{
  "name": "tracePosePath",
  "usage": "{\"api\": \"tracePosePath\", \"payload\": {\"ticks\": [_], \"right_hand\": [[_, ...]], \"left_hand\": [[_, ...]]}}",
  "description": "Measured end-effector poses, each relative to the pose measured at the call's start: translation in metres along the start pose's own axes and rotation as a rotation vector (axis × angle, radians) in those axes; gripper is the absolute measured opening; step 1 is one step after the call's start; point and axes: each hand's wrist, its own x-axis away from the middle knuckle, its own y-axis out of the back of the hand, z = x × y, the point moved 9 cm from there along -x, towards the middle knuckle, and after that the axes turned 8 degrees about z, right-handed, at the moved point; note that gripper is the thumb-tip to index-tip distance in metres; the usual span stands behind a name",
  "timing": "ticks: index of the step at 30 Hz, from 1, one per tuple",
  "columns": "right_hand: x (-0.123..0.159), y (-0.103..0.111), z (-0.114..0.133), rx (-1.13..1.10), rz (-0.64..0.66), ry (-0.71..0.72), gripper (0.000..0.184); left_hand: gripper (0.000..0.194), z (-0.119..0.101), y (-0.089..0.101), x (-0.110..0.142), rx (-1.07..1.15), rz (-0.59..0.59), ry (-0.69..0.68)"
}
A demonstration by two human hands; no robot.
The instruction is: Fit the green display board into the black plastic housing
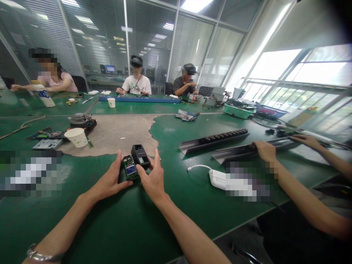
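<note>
Between my two hands, just above the green tabletop, are a small circuit board and a black plastic housing. My left hand (112, 178) grips the circuit board (130, 170) along its left and lower edges; a small blue-grey screen sits on its face. The black housing (140, 155), with rectangular openings in its front, is held in my right hand (153, 177), whose thumb reaches toward the board. Board and housing are side by side, the housing a little higher and tilted. Whether they touch is hard to tell.
A paper cup (76, 137), a metal-cased drive (47, 144) and electronic parts lie left. At right, a co-worker's hands rest on a dark metal channel (233, 151), near a second channel (214, 141) and a white power bank (218, 178) with a cable. Gloves (186, 115) lie farther back.
</note>
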Motion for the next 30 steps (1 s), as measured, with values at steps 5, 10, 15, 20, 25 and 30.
{"api": "tracePosePath", "payload": {"ticks": [5,10,15,20,25,30], "right_hand": [[-0.004,-0.003,0.013,-0.006,-0.014,0.026,0.087],[-0.006,-0.009,0.01,-0.012,-0.008,-0.004,0.085],[-0.005,-0.02,0.007,0.079,0.032,-0.029,0.09],[-0.002,-0.028,0.011,0.214,0.081,-0.03,0.093],[0.003,-0.034,0.013,0.307,0.129,-0.033,0.096],[0.007,-0.039,0.009,0.318,0.164,-0.042,0.097]], "left_hand": [[0.116,0.0,0.0,0.0,0.018,-0.006,0.009],[0.116,0.001,0.0,0.0,0.024,-0.013,0.005],[0.116,-0.001,0.001,0.0,0.04,-0.024,-0.035],[0.115,-0.001,0.002,0.002,0.025,-0.027,-0.042],[0.114,-0.002,0.002,0.003,-0.004,-0.021,-0.048],[0.117,-0.006,0.003,0.002,-0.012,-0.027,-0.057]]}}
